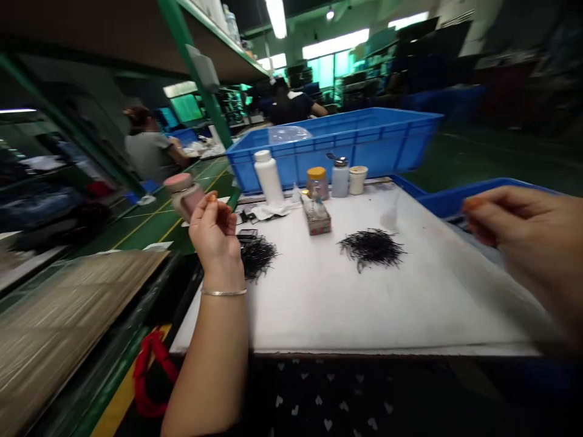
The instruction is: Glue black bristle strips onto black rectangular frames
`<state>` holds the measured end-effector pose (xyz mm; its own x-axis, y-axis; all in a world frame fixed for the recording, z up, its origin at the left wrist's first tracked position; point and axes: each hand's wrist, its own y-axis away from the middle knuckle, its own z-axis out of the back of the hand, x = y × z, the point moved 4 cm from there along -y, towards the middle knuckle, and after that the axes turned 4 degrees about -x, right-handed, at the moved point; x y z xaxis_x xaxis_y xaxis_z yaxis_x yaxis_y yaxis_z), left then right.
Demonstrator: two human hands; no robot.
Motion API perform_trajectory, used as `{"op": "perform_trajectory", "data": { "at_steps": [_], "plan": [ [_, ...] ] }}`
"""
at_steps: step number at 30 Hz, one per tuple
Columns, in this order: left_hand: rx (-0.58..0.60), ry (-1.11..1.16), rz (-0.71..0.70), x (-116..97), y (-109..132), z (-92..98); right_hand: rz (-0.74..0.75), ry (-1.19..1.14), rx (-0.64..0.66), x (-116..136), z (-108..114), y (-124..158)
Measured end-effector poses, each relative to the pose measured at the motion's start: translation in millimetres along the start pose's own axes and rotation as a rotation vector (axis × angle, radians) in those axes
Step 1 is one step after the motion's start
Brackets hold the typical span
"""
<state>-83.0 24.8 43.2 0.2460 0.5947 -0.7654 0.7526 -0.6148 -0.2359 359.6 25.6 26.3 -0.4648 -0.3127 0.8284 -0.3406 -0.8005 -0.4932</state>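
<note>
My left hand is raised over the left side of the white tabletop, thumb and forefinger pinched together. Something orange shows at those fingertips; whether anything else is between them I cannot make out. Behind it is a jar with a pink lid, and beside it a pile of short black strips, partly hidden by the hand. My right hand is off at the right edge, smeared by motion, its fingers drawn together with orange at the tips. A second pile of black strips lies mid-table, apart from both hands.
Behind the piles stand a small box, a white bottle, a yellow-lidded jar, a pump bottle and a cup. A large blue crate borders the back. Two people work beyond. A green shelf post rises at left.
</note>
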Motion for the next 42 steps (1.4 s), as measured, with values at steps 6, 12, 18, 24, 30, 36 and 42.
{"op": "perform_trajectory", "data": {
  "at_steps": [6,12,18,24,30,36,42],
  "plan": [
    [0.479,-0.880,-0.115,-19,-12,14.5,0.488,0.031,0.576,91,-144,55],
    [0.798,-1.776,-0.309,16,-46,17.7,0.659,0.063,0.657,66,-187,75],
    [1.238,-1.974,-0.184,56,-66,5.4,0.319,0.055,0.419,41,-165,48],
    [1.391,-2.022,-0.207,63,-73,-1.3,0.234,0.024,0.376,37,-164,37],
    [1.413,-1.959,-0.192,60,-79,6.5,0.250,0.017,0.369,39,-161,36],
    [1.408,-1.884,-0.187,55,-78,14.8,0.257,-0.024,0.386,39,-161,35],
    [1.276,-1.886,-0.261,37,-74,9.1,0.225,-0.012,0.375,42,-157,35]
  ]
}}
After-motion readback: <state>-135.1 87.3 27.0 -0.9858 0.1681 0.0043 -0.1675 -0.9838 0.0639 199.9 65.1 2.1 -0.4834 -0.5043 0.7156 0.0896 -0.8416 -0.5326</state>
